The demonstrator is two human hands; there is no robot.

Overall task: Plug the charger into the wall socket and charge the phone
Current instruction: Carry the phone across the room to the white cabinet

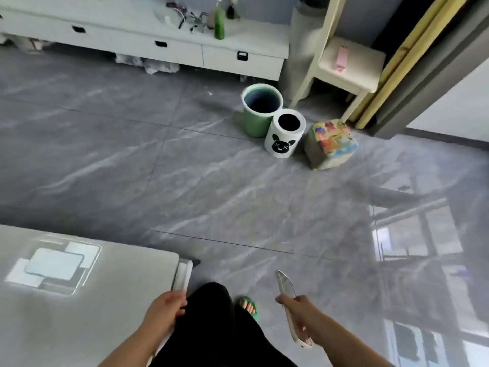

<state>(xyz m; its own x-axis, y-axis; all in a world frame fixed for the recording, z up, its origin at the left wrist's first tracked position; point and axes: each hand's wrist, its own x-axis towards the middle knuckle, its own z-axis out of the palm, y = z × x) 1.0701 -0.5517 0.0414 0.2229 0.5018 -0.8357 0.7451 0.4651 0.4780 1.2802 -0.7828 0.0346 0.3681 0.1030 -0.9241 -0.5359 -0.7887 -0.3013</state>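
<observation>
My right hand (300, 312) grips a phone (285, 284) in a pale case, held edge-on and pointing away over the grey floor at the lower middle. Beside the near corner of a white table (105, 300), my left hand (165, 304) hangs with its fingers curled; I cannot tell whether it holds anything. A tangle of cables (190, 18) lies on the white low cabinet (148, 35) at the far side of the room. No wall socket shows in this view.
A green bin (258, 120), a white bin with a bear face (283, 139) and a colourful cube stool (330, 144) stand on the floor ahead. A cream stool (352, 64) carries a pink object (341, 58). A green bottle (219, 22) stands on the cabinet. My foot in a green sandal (248, 308) is below.
</observation>
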